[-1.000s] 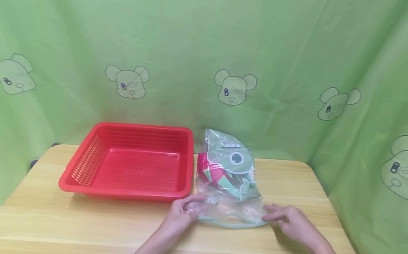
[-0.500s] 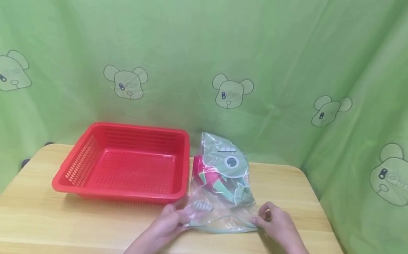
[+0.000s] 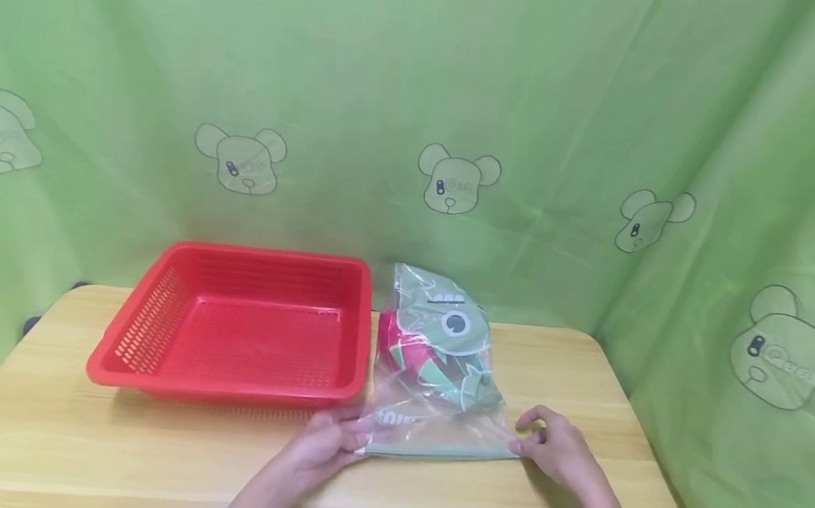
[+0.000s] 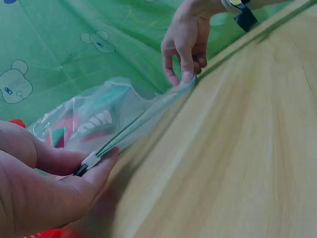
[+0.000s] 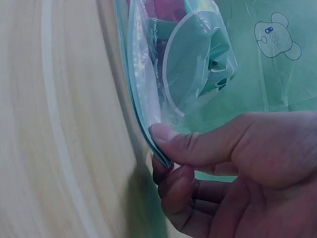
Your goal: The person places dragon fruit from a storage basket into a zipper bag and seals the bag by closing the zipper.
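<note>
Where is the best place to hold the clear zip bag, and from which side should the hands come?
Probably the flat zip edge of the zip bag, facing the person. Come from the near side, one hand per corner, as the left hand and right hand pinch it now; the far end bulges with contents.

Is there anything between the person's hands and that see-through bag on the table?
Nothing visible. The left hand pinches the near left corner of the clear zip bag, and the right hand pinches its near right corner. The red basket sits beside the bag, to its left.
</note>
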`<control>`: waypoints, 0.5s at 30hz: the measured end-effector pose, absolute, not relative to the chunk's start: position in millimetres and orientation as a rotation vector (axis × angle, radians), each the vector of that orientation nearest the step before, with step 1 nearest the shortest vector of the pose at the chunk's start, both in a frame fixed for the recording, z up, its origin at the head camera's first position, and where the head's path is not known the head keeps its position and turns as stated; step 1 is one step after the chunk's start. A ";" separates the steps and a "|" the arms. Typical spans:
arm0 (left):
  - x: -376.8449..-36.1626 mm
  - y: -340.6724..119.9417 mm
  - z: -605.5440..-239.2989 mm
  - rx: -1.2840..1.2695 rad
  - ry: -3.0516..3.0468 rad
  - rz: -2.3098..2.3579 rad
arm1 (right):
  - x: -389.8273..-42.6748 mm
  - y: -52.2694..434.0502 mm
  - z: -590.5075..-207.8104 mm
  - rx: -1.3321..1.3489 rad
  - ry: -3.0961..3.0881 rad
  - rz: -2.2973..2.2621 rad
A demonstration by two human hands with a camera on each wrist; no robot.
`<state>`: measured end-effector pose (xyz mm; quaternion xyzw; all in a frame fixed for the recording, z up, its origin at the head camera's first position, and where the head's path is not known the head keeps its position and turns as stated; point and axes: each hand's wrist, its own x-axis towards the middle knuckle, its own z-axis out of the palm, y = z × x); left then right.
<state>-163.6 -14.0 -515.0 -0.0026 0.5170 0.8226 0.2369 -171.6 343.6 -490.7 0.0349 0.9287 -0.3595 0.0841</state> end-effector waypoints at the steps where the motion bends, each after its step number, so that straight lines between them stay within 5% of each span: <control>1: -163.6 -16.0 -515.9 -0.003 1.443 2.239 | -172.8 342.5 -490.9 0.103 2.767 -1.070; 15: -169.8 -22.9 -515.9 0.032 1.786 2.050 | -178.8 346.6 -492.6 0.011 2.841 -0.969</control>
